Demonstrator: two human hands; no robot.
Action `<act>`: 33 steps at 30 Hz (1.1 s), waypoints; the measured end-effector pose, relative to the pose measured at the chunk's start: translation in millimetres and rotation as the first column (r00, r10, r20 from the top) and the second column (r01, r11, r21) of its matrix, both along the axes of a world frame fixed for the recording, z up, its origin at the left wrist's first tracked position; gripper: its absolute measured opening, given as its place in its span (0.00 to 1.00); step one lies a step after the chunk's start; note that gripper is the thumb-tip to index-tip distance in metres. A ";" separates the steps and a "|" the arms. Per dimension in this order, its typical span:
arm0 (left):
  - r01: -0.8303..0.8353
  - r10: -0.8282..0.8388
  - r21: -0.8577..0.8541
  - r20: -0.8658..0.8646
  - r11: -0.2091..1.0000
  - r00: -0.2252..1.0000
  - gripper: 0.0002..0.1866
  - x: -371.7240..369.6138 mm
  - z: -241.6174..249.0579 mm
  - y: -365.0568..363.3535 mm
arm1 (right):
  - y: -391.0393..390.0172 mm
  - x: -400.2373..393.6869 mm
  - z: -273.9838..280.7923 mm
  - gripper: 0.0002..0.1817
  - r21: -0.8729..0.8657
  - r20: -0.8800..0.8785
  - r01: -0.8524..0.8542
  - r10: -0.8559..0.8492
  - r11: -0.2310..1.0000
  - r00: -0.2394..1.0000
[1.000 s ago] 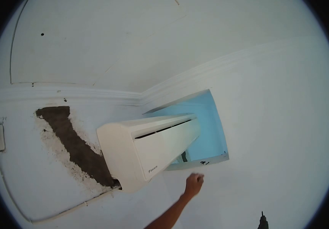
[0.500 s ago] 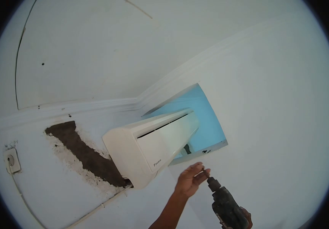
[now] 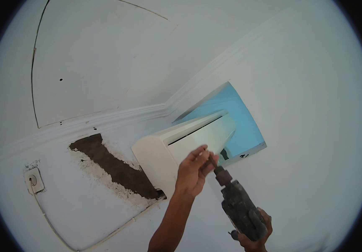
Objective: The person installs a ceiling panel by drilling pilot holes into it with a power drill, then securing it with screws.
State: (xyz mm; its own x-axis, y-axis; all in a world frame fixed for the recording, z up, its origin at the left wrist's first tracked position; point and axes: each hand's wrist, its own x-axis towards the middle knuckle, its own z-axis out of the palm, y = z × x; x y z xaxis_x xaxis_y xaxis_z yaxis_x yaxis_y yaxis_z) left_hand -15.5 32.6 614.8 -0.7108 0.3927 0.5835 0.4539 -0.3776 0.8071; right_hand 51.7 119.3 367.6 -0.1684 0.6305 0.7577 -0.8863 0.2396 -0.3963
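Observation:
My right hand (image 3: pixel 265 227) grips a dark power drill (image 3: pixel 242 206) at its rear end. The drill tilts up and to the left, its chuck (image 3: pixel 223 175) toward my left hand. My left hand (image 3: pixel 191 172) has its fingers closed around the drill bit (image 3: pixel 213 162) just ahead of the chuck; the bit's tip is hidden by the fingers. Behind that hand, a white wall-mounted air conditioner (image 3: pixel 156 152) hangs in the corner, its far end reaching into a blue-painted wall opening (image 3: pixel 248 126). My left hand covers part of its front.
Left of the unit, a brown strip of bared wall (image 3: pixel 114 168) has crumbling plaster edges. A wall socket (image 3: pixel 34 180) with a plugged-in cable (image 3: pixel 54 230) sits at far left. The ceiling (image 3: pixel 118 54) has a long dark crack and a small hole.
Both hands and the drill have risen and shifted left in view, with my left hand now in front of the air conditioner. The background has slid right as the camera moved.

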 end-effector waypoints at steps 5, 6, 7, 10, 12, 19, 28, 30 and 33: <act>0.230 -0.230 -0.017 -0.010 0.973 0.973 0.10 4.2 55.2 5.6 | 5.1 -17.8 51.2 0.45 0.114 -0.246 0.238 -0.205 0.964 0.947; 0.278 -0.281 -0.057 -0.063 0.959 0.957 0.09 5.2 67.8 8.4 | 6.8 -20.7 63.1 0.45 0.114 -0.246 0.239 -0.206 0.964 0.947; 0.279 -0.282 -0.059 -0.063 0.959 0.957 0.09 9.3 81.1 12.5 | 7.9 -23.8 74.8 0.46 0.105 -0.283 0.256 -0.218 0.961 0.934; 0.228 -0.237 -0.090 -0.115 0.970 0.965 0.09 24.6 120.2 24.6 | 15.1 -30.4 114.2 0.48 0.090 -0.381 0.272 -0.219 0.958 0.898; 0.197 -0.236 -0.159 -0.290 0.968 0.928 0.12 30.2 146.3 31.5 | 20.2 -36.6 142.2 0.47 0.082 -0.444 0.274 -0.211 0.958 0.871; -0.183 0.033 -0.153 -0.673 0.971 0.739 0.19 56.6 218.5 45.5 | 28.8 -52.3 220.6 0.46 0.045 -0.649 0.138 -0.076 0.989 0.757; -0.393 0.141 -0.114 -0.813 0.913 0.565 0.17 61.0 259.0 53.5 | 30.5 -59.9 264.4 0.44 -0.022 -0.675 0.129 -0.110 0.991 0.729; -0.413 0.161 -0.097 -0.822 0.906 0.546 0.16 60.5 260.5 55.8 | 32.2 -61.3 269.0 0.44 -0.035 -0.698 0.103 -0.099 0.994 0.709; -0.428 0.179 -0.083 -0.826 0.900 0.535 0.16 57.6 263.8 57.3 | 32.6 -61.3 272.4 0.43 -0.009 -0.718 0.038 -0.033 0.999 0.695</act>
State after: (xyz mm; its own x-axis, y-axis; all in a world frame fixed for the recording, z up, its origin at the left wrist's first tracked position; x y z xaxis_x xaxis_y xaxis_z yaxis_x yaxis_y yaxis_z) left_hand 42.1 89.9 878.6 -0.1234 0.4586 0.8800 0.9923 0.0625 0.1066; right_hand -9.6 151.9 639.9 0.4512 0.6194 0.6424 -0.8914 0.2774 0.3585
